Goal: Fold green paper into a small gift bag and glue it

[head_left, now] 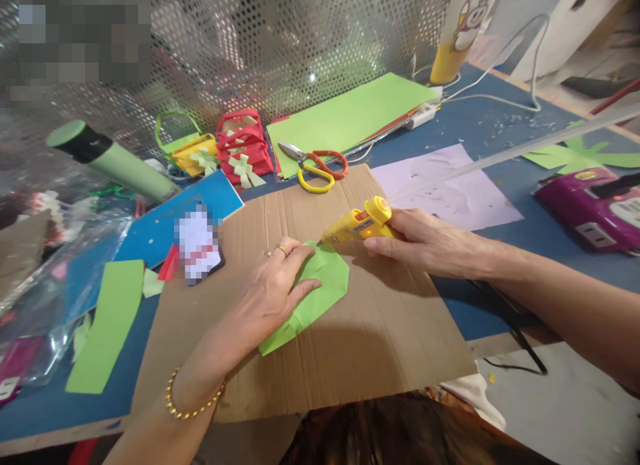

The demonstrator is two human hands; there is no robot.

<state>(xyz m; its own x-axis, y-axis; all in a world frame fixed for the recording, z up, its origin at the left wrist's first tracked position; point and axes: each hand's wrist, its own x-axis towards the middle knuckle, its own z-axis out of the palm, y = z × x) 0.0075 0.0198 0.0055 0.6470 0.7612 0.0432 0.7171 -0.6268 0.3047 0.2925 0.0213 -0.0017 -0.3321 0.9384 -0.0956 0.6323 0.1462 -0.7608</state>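
A folded green paper piece (320,293) lies on a brown cardboard sheet (380,332). My left hand (273,288) rests flat on it, fingers stretched out and pressing the paper down. My right hand (425,242) is wrapped round a yellow glue gun (357,224), whose nozzle points left and touches the top edge of the green paper by my left fingertips. A long clear glue stick (500,157) sticks out of the gun's back toward the right.
Yellow-and-red scissors (315,168) lie behind the cardboard beside green sheets (345,118). Small red (243,142) and yellow (195,155) paper baskets stand at the back by a mesh wall. A purple device (585,208) sits right, a green strip (107,325) and plastic bag (55,278) left.
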